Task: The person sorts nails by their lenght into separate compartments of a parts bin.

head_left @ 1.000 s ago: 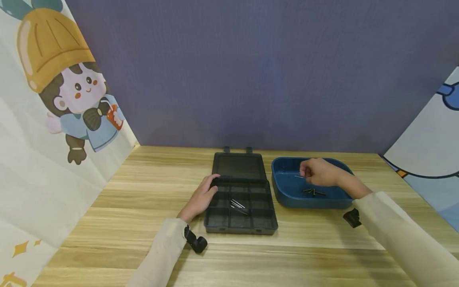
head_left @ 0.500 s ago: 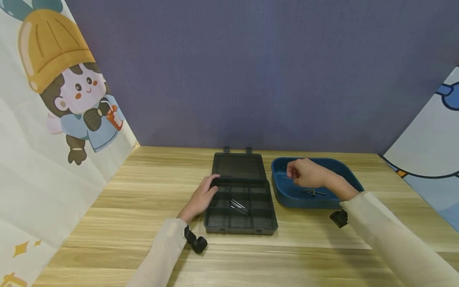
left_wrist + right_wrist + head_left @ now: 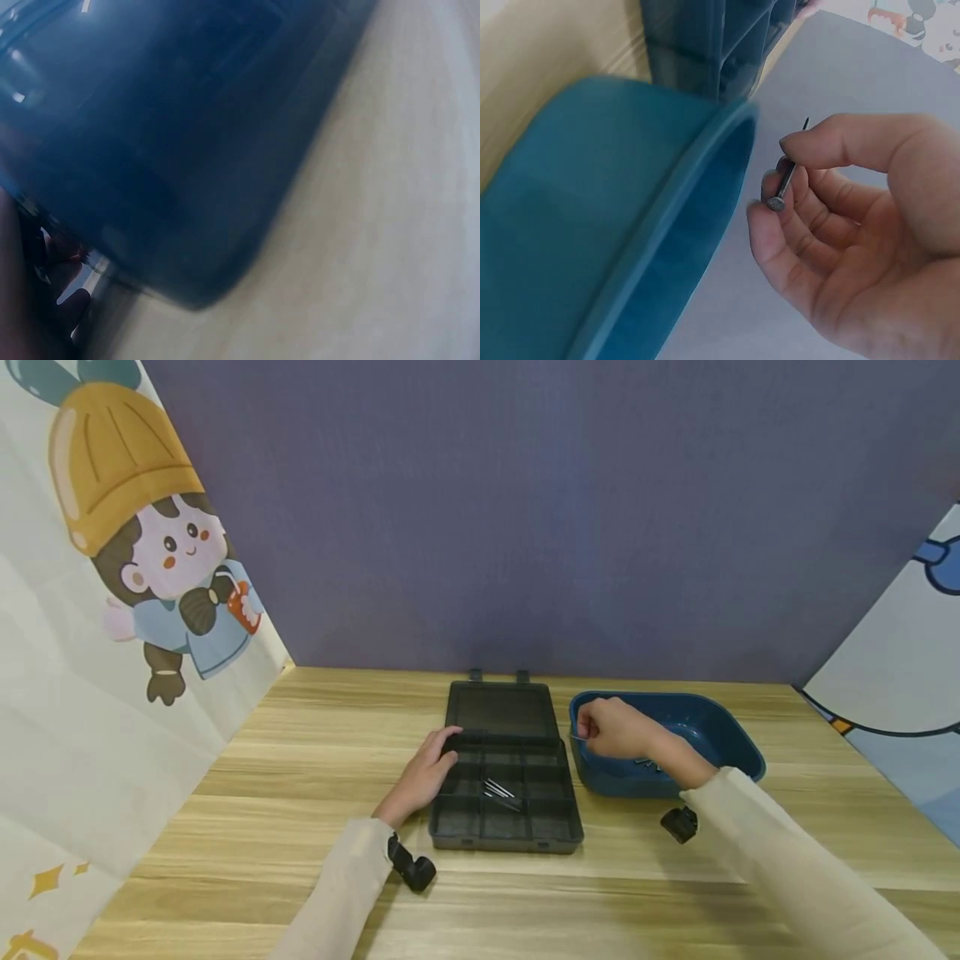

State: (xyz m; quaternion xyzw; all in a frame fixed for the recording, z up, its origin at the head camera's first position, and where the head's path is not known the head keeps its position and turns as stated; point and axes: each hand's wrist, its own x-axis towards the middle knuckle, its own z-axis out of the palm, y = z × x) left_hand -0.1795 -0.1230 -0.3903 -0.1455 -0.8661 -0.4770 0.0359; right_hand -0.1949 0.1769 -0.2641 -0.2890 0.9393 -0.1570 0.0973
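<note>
Left hand (image 3: 422,774) rests at the left edge of a dark compartment box (image 3: 502,844) on the wooden tabletop (image 3: 510,910), its fingers and thumb loosely extended and apart. Several slim silver nails (image 3: 501,788) lie slantwise in the box's middle column. Slightly farther off, the right hand (image 3: 613,727) is drawn into a pinch, thumb and fingertips holding a single nail (image 3: 786,182) near the left rim of a blue tray (image 3: 708,727); the right wrist view shows its flat head and its point on either side of the grip. Small metal pieces (image 3: 647,764) in the tray are partly hidden by the right forearm. Behind the compartments, the box's lid (image 3: 500,710) lies folded back, just before a purple-grey panel (image 3: 525,510).
</note>
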